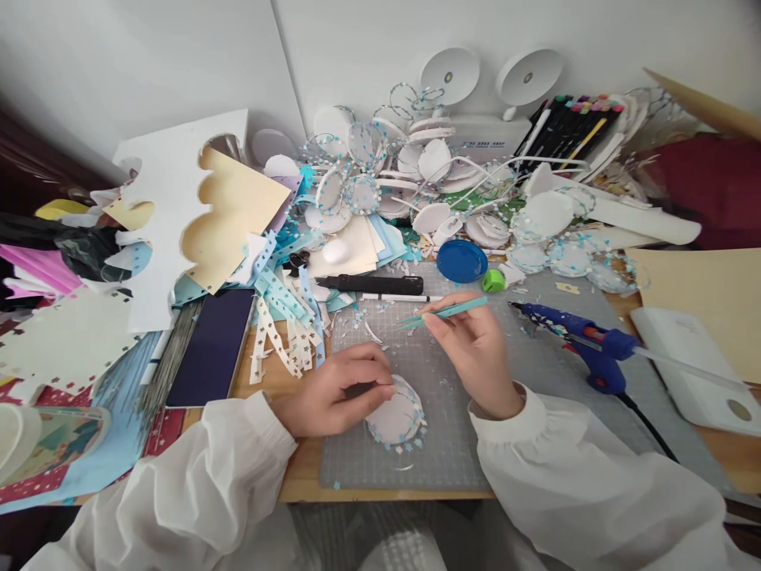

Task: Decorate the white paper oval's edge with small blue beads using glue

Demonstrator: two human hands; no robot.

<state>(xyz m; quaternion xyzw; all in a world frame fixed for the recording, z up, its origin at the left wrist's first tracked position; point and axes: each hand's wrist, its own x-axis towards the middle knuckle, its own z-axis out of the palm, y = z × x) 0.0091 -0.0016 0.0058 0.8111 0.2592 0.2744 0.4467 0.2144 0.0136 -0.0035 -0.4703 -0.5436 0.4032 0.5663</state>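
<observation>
Holding turquoise tweezers in the curled fingers of the right hand, above the grey cutting mat. In the left hand, barely a gap between thumb and forefinger, at the upper rim of the star-edged white disc; cannot tell whether gripping it. Flat on the mat, near the front of the tabletop. To the right, a blue glue gun; beyond, a black marker, blue dish and crowded decorated discs; to the left, tangled paper strips beside a dark blue box.
</observation>
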